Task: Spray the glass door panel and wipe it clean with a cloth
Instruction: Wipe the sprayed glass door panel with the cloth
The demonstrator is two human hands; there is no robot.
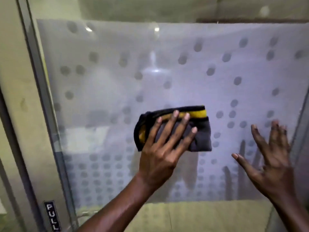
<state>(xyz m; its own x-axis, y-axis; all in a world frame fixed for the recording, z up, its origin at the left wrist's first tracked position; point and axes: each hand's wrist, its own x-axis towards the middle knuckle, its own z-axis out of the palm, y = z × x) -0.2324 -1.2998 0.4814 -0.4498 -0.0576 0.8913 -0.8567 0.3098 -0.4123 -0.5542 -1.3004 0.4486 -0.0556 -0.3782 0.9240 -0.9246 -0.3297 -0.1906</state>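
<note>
A frosted glass door panel (117, 77) with a pattern of grey dots fills the view. My left hand (164, 148) lies flat with fingers spread, pressing a folded grey cloth (199, 136) with yellow and black edging against the glass near the middle. My right hand (272, 156) is flat on the glass to the right, fingers apart and holding nothing; it looks slightly blurred. No spray bottle is in view.
The door's grey metal frame (41, 91) runs down the left side, with a black "PULL" label (52, 216) near its bottom. Below the frosted area the glass is see-through (192, 216). Another frame edge (299, 136) stands at the right.
</note>
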